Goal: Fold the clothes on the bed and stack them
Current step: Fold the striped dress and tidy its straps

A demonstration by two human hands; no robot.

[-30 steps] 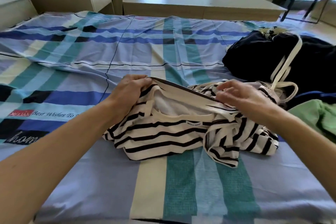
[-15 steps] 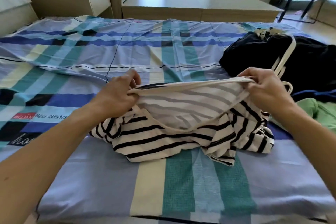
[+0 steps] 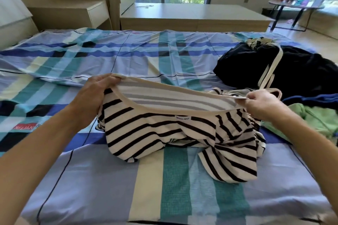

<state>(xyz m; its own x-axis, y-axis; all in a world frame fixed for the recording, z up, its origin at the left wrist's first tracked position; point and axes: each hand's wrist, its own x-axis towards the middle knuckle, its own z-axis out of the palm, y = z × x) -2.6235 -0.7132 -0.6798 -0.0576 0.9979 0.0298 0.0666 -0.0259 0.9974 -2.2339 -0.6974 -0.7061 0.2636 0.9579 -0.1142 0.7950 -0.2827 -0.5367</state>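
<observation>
A black-and-white striped top (image 3: 164, 133) hangs crumpled over the bed (image 3: 109, 188), its cream neckline stretched wide between my hands. My left hand (image 3: 95, 93) grips the neckline's left end. Its right end is pinched by my right hand (image 3: 261, 104). The lower part of the top still rests bunched on the checked bedsheet. A small label shows inside the collar.
A black garment with cream straps (image 3: 292, 71) lies at the right of the bed, with a green garment (image 3: 314, 120) and a blue one (image 3: 311, 97) nearer me. A low wooden platform (image 3: 192, 16) and a side table (image 3: 292, 5) stand beyond the bed.
My hands have moved apart and upward, pulling the neckline taut and lifting the upper part of the striped top off the bed.
</observation>
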